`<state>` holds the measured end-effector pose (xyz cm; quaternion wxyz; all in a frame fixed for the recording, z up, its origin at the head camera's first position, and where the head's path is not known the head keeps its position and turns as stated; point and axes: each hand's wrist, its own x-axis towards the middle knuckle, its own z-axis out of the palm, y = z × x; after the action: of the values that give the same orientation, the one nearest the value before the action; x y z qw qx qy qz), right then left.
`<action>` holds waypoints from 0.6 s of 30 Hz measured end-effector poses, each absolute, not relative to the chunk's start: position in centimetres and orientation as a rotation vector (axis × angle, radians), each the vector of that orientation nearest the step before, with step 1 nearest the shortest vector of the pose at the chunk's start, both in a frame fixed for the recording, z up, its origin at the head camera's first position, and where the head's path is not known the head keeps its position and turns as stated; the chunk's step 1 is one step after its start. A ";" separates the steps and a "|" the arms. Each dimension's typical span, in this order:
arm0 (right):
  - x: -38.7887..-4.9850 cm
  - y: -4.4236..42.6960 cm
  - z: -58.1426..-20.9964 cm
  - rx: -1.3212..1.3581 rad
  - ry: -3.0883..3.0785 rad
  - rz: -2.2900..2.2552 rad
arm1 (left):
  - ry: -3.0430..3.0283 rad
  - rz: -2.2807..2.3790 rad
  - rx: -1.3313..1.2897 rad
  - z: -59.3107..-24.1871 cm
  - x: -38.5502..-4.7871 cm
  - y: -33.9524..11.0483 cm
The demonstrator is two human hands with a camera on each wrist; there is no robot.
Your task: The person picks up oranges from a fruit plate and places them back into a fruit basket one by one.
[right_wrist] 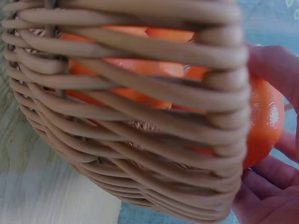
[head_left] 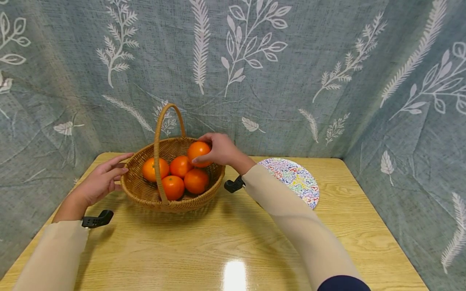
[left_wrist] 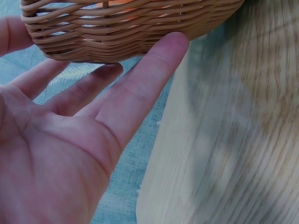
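Observation:
A brown wicker basket (head_left: pixel 172 205) with a tall arched handle (head_left: pixel 157 149) stands on the left part of the table. Several smooth, glossy oranges (head_left: pixel 172 187) lie inside it. At the basket's far right rim, my right hand (head_left: pixel 225 150) holds one orange (head_left: pixel 198 150) between thumb and fingers. The right wrist view shows this orange (right_wrist: pixel 265 123) just past the woven rim, the hand around its outer side. My left hand (head_left: pixel 100 180) is at the basket's left side, and in the left wrist view its extended fingers touch the woven wall (left_wrist: pixel 117 35) from outside.
On the right of the wooden table (head_left: pixel 164 250) lies a round plate (head_left: pixel 309 188) with a multicoloured pattern, partly covered by my right forearm. A grey-blue curtain (head_left: pixel 164 48) with white leaf prints hangs behind the table and along both sides.

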<state>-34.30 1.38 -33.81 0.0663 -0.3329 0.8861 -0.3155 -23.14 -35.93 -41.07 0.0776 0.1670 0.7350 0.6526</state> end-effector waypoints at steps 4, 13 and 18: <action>-34.4 1.1 -33.8 -1.017 2.684 -0.864 | 2.209 1.947 0.493 -41.1 -23.1 -35.8; -34.4 0.7 -33.7 -1.059 2.711 -0.694 | 2.238 1.919 0.474 -40.9 -23.1 -35.6; -34.2 0.3 -33.7 -1.058 2.744 -0.621 | 2.237 1.918 0.469 -40.8 -23.2 -35.7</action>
<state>-34.23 0.31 -33.70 0.0679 -0.3511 0.9109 -0.2060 -23.15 -35.72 -40.84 0.0788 0.1567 0.7475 0.6407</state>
